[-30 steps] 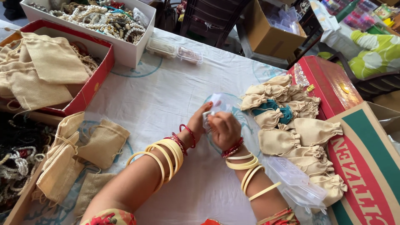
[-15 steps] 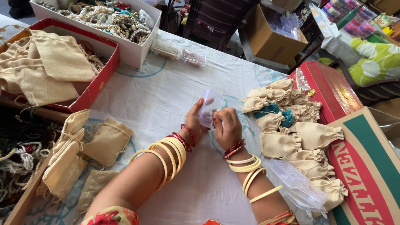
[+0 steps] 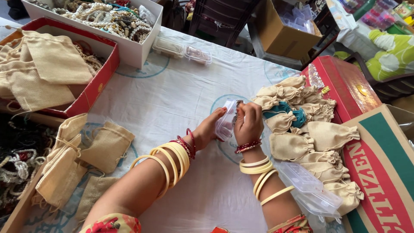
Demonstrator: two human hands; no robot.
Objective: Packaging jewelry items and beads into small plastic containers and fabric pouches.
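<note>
Here both hands meet over the middle of the bench (image 3: 172, 95), which is spread with a white cloth, and between them sits a small clear plastic case (image 3: 227, 118). The left hand (image 3: 208, 129) props it from the near side with fingers stretched flat along its face, while the right hand (image 3: 250, 123) is curled over the far edge, fingertips pressing at the rim. So each hand is closed on the same case, held tilted just above the cloth; whether its lid is snapped shut or ajar cannot be told from this angle.

Judging by the grip, the step in hand looks like working the case's lid, closing or prising it at the edge. A move of that kind would call for the left hand to keep the body steady while the right thumb and fingers squeeze at the rim, since the thin plastic will flex and may slip.

Just right of the hands lies a heap of small beige drawstring pouches (image 3: 310, 138), with a teal one (image 3: 284, 110) among them. More clear cases (image 3: 310, 190) are stacked near the right forearm. Flat burlap pouches (image 3: 73, 159) lie at the left, and a white box of beaded jewellery (image 3: 99, 19) stands at the far corner.
</note>
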